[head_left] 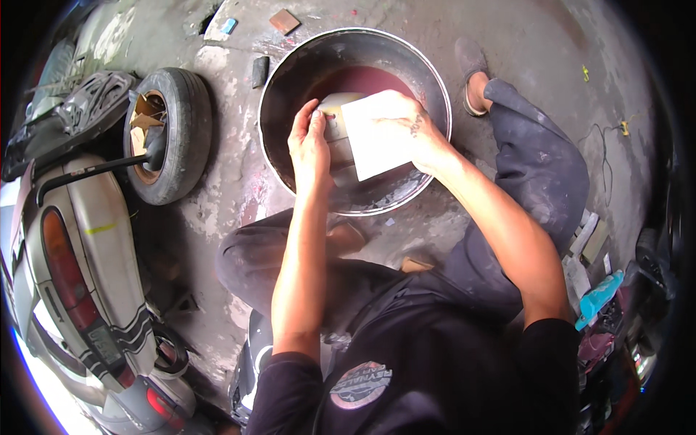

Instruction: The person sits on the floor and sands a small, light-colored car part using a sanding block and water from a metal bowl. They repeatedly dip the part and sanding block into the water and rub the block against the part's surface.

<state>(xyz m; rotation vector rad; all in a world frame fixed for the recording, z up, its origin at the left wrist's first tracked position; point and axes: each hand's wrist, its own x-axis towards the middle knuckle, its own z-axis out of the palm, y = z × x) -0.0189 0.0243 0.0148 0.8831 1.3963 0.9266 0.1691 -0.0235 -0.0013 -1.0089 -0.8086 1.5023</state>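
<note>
A wide dark round basin [270, 164] with a pale rim sits on the floor in front of me, reddish-brown liquid [360, 77] inside it. Over the basin a pale, curved panel-like piece [339, 132] shows only in part. My left hand [312, 148] grips its left edge, thumb on top and fingers curled at the side. Across the piece's right side lies a flat white sheet [368, 148]. Its upper right is pinched in my right hand [419, 132], whose fingers are partly washed out by glare. How far the piece reaches under the sheet is hidden.
A tyre on a rusty rim [190, 138] stands at left, beside vehicle body parts with a red tail light [67, 272]. Small blocks [260, 72] and a brown square [284, 22] lie near the basin. At right are a turquoise item [599, 297] and assorted clutter.
</note>
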